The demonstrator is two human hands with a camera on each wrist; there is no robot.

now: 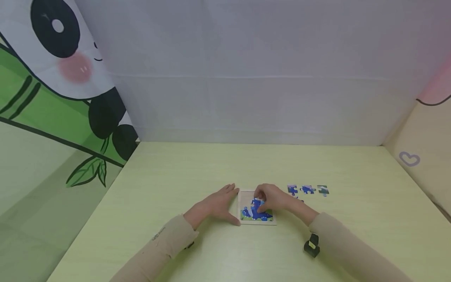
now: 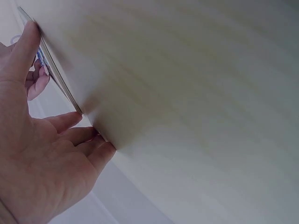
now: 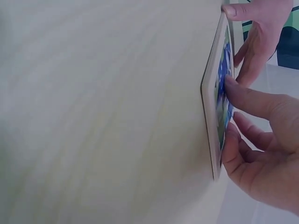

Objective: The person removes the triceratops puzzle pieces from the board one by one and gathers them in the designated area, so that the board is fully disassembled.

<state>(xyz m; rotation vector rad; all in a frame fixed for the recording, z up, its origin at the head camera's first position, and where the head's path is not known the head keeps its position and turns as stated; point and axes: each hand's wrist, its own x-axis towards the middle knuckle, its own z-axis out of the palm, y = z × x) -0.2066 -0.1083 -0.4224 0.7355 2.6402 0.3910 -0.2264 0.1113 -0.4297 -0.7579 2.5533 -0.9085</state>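
Pale wall (image 1: pixel 225 78) behind, panda drawing (image 1: pixel 56 66) to the left, light wooden worktop (image 1: pixel 197 168) below.

Right grip (image 1: pixel 275 197): fingers bent over the puzzle tray (image 1: pixel 257 224), thumb on the blue picture. Cannot tell whether a piece is pinched beneath — the fingers hide it. Left grip (image 1: pixel 222 201): spread and uncurled, bracing the tray's left side, thumb at the near corner, index finger at the far one.

Tray lies flat between the two. Picture filled along the lower part; bare backing shows toward the upper left.

Just right of the tray, beyond the right wrist: three loose pieces in a row — left piece (image 1: pixel 292 190), middle piece (image 1: pixel 308 189), right piece (image 1: pixel 323 190). A bit of another shows nearer, mostly behind the forearm.

Risks, my judgement: pressing off-centre on a badly lined-up tab could pop neighbouring pieces up. If the left side slackens, a push would slide the tray. Right forearm sits close to the spares; a low sweep back could scatter them.
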